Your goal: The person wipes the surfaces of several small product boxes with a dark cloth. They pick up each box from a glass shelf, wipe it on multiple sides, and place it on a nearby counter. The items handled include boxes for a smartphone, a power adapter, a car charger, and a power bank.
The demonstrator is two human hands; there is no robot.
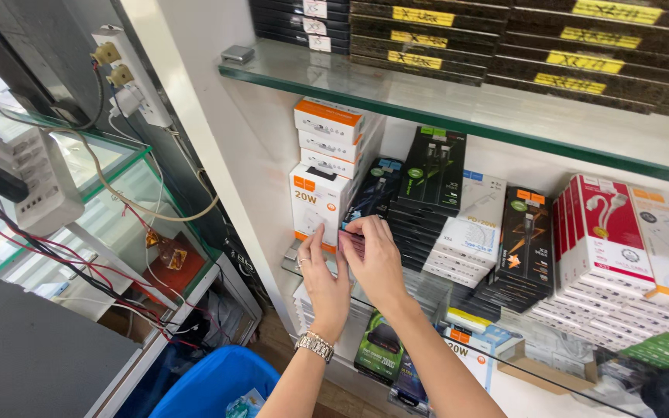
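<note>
Both my hands are raised in front of a glass display shelf (458,116) stocked with boxed phone accessories. My left hand (323,282), wearing a ring and a metal wristwatch (315,345), and my right hand (375,259) together pinch a small dark flat item (352,241) between their fingertips. They hold it just in front of a white and orange charger box (315,203) and a dark cable box (375,188). What the small item is cannot be made out.
Stacks of black cable boxes (431,170), white and red cable boxes (604,228) and dark flat boxes (505,39) fill the shelves. A lower glass shelf (551,379) holds more packages. Left are power strips (32,182), tangled wires and a blue bin (214,383).
</note>
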